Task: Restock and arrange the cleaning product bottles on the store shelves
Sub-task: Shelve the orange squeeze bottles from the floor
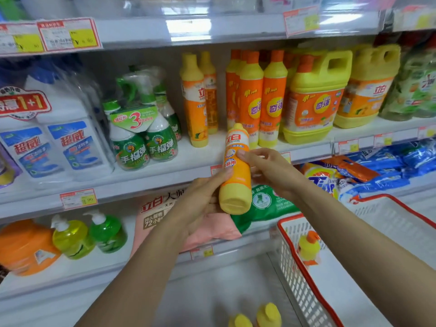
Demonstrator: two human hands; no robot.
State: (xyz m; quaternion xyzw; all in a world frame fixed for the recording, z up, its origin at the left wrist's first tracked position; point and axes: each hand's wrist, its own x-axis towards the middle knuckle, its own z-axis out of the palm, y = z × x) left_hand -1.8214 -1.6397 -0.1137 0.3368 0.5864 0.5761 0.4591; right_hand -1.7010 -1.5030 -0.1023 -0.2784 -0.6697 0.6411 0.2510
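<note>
Yellow-orange bottle (236, 171) tilted, cap toward shelf, base facing cam.

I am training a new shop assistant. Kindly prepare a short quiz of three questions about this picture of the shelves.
1. True or false: the held bottle has an orange cap.
2. How many hands grip it, counting the left hand and the right hand? A) none B) one C) both
3. Fill in: the small bottle in the basket has an ____ cap.
Key: 1 false, the cap is yellow; 2 C; 3 orange.
</note>
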